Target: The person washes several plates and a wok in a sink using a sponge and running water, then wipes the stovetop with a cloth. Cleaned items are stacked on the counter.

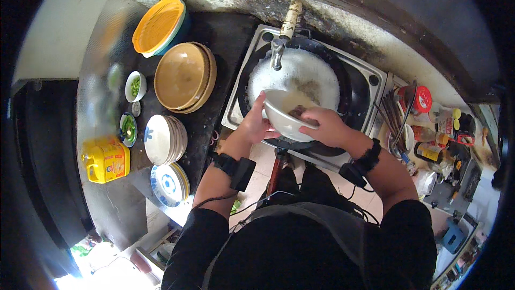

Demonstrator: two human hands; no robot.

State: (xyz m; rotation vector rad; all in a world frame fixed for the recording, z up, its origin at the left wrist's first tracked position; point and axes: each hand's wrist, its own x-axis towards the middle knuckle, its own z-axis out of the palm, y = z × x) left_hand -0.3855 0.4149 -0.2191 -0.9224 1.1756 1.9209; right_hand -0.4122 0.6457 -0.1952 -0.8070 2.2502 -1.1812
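Observation:
A white bowl (pixel 281 123) is tilted above a black wok (pixel 354 88) that sits over the steel sink (pixel 376 84). White suds (pixel 269 76) cover the water in the wok, with a brownish murky patch near the bowl. My left hand (pixel 257 123) grips the bowl's left side, thumb up at the rim. At the bowl's right side, my right hand (pixel 328 127) has its fingers inside, pressing a dark brown scrubbing pad (pixel 299 113) against the inner wall; its thumb lies outside the rim. The pad is partly hidden by the fingers.
A faucet (pixel 277 54) reaches over the wok. On the left counter are brown dishes (pixel 183 76), stacked bowls (pixel 159 139), plates (pixel 169 185), an orange colander (pixel 159 26) and a yellow jug (pixel 108 161). Utensils (pixel 402 125) and bottles (pixel 428 151) crowd the right side.

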